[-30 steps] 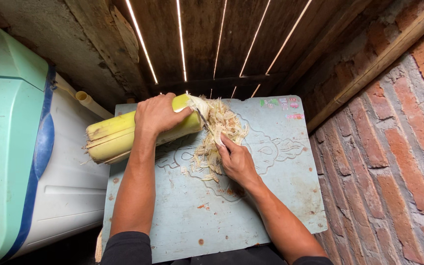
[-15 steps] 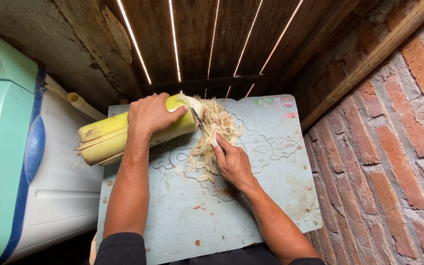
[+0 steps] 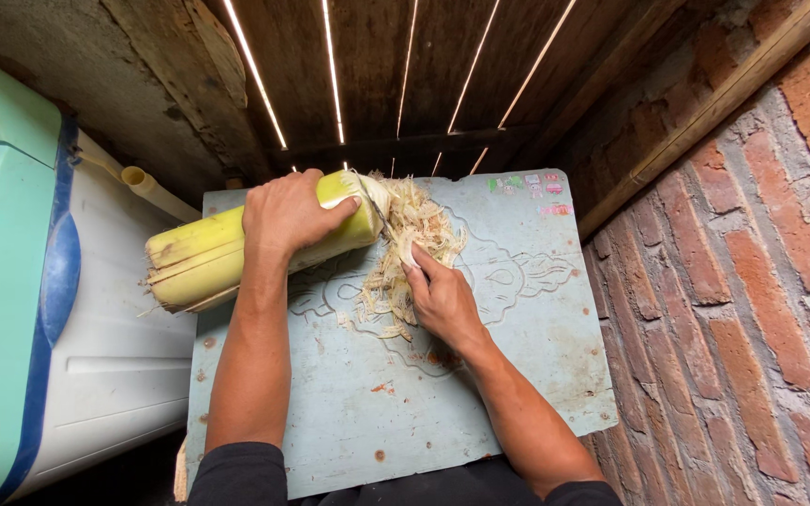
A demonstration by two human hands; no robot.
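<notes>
Left hand [image 3: 288, 214] lies palm-down over the thick yellow-green banana-stem section [image 3: 236, 245], fingers wrapped over the top and thumb pointing toward the cut end; the grip looks firm, pinning the stem to the pale blue plastic table top [image 3: 536, 356]. The stem's long axis runs from about 8 o'clock, where its layered butt end overhangs the table's left edge, to 2 o'clock, where the cut face sits near the table's far middle.

Right hand [image 3: 442, 300] is closed around a thin knife blade [image 3: 374, 199]; the handle is hidden inside the fist, so only the narrow metal shows, standing against the cut face. Index finger lies extended along the top, other fingers curled tight.

Key relation: the cut face lies at roughly 11 o'clock from the right hand's knuckles, just beside them, with the blade bridging the gap. The left hand is the nearer of the two to the stem, being on it; its thumb tip sits close to the blade's line.

A heap of pale cream shavings [image 3: 410, 253] lies at 3 o'clock from the cut face, touching it, spreading toward 6 o'clock under and beside the right hand.

Surroundings: mint-green and white plastic tub [image 3: 11, 309] at 9 o'clock, red brick wall [image 3: 761, 281] at 3 o'clock, dark wooden slats [image 3: 386, 75] at 12 o'clock with light through the gaps.
</notes>
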